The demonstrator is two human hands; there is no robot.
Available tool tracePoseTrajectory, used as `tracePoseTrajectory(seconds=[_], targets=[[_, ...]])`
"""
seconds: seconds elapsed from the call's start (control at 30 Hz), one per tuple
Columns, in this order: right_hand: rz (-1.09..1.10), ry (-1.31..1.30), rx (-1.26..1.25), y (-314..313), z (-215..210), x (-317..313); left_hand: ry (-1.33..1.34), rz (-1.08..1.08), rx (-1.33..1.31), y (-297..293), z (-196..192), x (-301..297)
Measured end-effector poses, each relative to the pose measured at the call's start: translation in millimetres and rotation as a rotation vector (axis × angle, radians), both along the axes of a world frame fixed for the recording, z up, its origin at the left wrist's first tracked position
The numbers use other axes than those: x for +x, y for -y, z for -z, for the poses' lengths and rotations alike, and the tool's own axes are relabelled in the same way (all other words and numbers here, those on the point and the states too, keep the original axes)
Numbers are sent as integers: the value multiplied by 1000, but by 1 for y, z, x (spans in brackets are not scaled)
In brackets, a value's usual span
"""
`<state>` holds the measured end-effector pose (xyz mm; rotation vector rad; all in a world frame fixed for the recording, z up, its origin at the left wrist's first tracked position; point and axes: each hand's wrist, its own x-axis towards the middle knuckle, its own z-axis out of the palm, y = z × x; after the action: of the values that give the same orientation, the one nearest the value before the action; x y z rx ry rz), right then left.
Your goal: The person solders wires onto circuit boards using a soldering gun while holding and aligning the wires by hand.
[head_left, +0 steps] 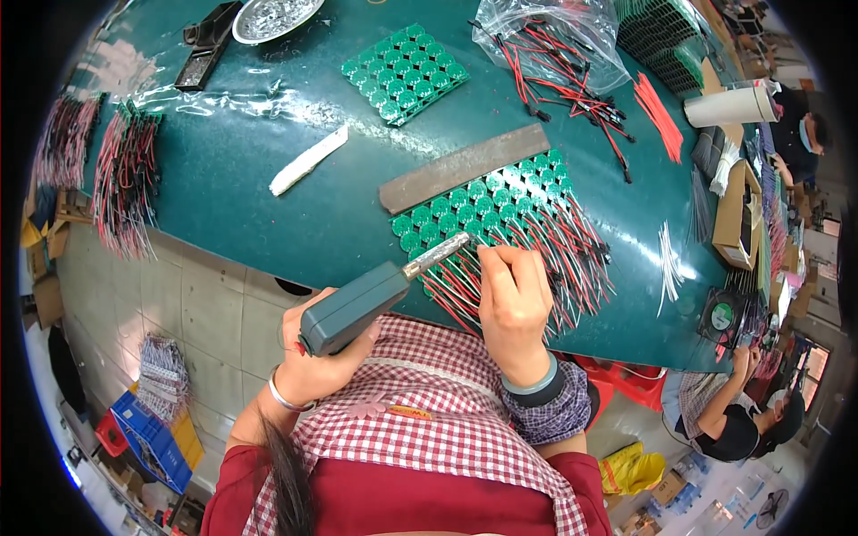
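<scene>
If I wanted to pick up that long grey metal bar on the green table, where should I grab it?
Probably take the grey metal bar near its middle, coming from above and pinching its two long edges. It lies flat and slanted on the green table, and its upper long edge is bare. Its lower edge sits close against the sheet of round green boards, so go gently there.

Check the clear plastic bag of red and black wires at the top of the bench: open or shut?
Open. The clear plastic bag lies slack, and red and black wires trail out of its mouth onto the green bench.
</scene>
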<state>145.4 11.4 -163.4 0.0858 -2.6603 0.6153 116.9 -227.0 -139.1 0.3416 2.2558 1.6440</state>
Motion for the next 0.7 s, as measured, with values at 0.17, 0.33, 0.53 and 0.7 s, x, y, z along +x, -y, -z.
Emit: tracePoseTrajectory(seconds=[0.17,0.33,0.53,0.7], targets=[[-2,-1,3,-1,1,0,5,8,20,1,1,-2],[6,0,2,0,1,0,-84,25,-3,2,-3,-3],[1,-8,4,-1,1,0,-131,-6,11,2,-3,-3],[2,-16,-3,-1,1,0,-120,36,-16,1,0,-4]])
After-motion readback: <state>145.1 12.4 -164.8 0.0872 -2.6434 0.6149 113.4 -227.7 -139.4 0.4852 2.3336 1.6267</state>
